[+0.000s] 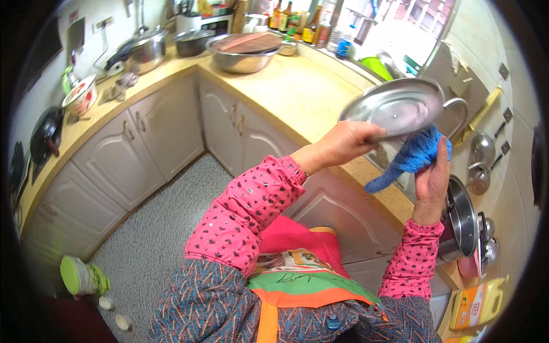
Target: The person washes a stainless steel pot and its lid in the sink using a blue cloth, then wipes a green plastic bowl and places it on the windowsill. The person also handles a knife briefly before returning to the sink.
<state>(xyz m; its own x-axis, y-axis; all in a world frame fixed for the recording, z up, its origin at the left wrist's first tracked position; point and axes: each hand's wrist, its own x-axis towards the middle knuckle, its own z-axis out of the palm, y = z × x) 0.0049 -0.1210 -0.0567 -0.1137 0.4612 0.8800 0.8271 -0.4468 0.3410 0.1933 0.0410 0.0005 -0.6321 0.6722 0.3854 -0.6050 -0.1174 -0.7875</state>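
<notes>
My left hand grips the near rim of a round metal lid, held tilted above the counter's right end. Its ringed face, with a small dot at the centre, is turned towards me. A blue cloth is in my right hand, just below the lid's right side. One end of the cloth hangs down to the left. Whether the cloth touches the lid's underside cannot be told. The lid hides part of the area behind it, where a curved metal faucet shows.
A steel basin with a brown board on top stands on the counter. A dark pot is close to my right wrist. Bottles line the window side. Ladles hang on the right wall; a yellow jug stands lower right.
</notes>
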